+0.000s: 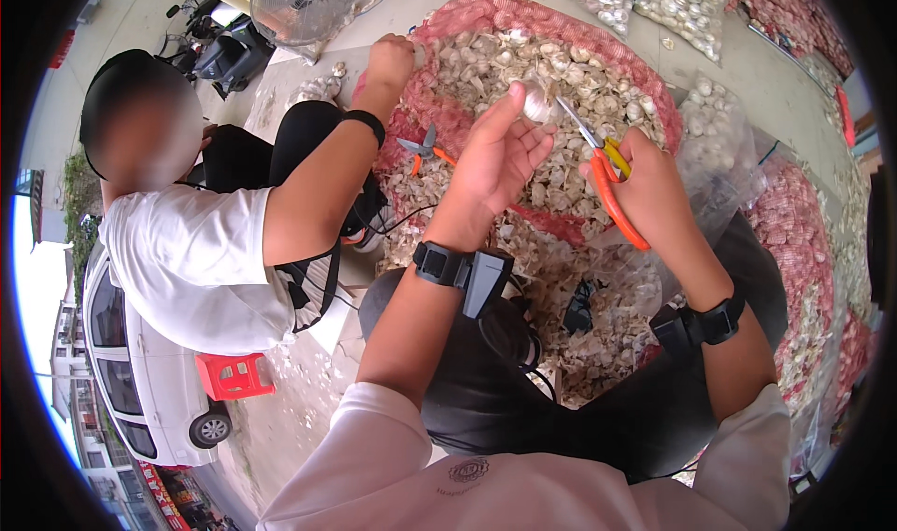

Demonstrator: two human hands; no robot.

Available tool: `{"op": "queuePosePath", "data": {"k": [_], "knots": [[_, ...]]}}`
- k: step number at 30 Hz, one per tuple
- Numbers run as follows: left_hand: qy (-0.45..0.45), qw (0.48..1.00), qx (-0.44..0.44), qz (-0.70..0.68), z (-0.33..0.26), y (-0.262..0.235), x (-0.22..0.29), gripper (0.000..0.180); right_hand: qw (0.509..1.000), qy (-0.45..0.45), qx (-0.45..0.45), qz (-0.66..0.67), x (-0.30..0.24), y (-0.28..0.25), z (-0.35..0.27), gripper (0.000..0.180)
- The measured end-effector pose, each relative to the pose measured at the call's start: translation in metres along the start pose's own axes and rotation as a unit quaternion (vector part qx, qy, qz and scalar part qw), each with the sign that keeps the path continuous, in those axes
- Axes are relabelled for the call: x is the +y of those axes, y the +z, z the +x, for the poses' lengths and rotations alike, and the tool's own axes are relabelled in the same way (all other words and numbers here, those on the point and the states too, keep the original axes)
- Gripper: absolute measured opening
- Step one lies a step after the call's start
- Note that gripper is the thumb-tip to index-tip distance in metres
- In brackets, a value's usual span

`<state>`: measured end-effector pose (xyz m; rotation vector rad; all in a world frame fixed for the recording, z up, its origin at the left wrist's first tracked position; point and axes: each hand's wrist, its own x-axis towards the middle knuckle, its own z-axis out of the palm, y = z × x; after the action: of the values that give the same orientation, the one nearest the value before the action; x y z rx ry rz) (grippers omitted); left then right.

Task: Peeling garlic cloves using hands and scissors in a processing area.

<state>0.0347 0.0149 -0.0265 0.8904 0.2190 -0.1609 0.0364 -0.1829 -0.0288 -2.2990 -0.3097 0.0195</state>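
My left hand is raised palm up over the garlic pile. A white garlic bulb is gripped at its thumb and fingertips. My right hand is closed around snips with orange and yellow handles. Their silver blades point up and left, with the tips close beside the bulb's stem end. Whether they touch it I cannot tell. Beneath both hands, a red mesh bag lies spread open under loose garlic and papery skins.
A co-worker sits at the left, one hand at the mesh's edge. Grey pruning shears lie on the pile. A clear bag of garlic stands at the right beside red mesh sacks. Beyond are a fan and a red stool.
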Motion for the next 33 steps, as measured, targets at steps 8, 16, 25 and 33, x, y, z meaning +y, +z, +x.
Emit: {"op": "queuePosePath", "data": {"k": [8,16,25,33], "knots": [[-0.024,0.999,-0.004,-0.026,-0.003,-0.005,0.005,0.045,0.987,0.105,-0.031,0.121,0.0,0.004,0.016,0.049],[-0.03,0.998,0.004,-0.047,0.003,-0.008,0.002,0.038,0.963,0.123,-0.072,0.229,-0.006,-0.002,0.011,0.057],[-0.006,0.994,-0.047,0.096,0.0,0.007,-0.016,0.031,0.914,0.103,-0.053,0.389,0.012,-0.003,0.002,0.058],[0.042,0.976,-0.082,0.199,-0.009,0.019,-0.02,0.04,0.896,0.119,0.0,0.429,0.006,-0.02,0.005,0.056]]}}
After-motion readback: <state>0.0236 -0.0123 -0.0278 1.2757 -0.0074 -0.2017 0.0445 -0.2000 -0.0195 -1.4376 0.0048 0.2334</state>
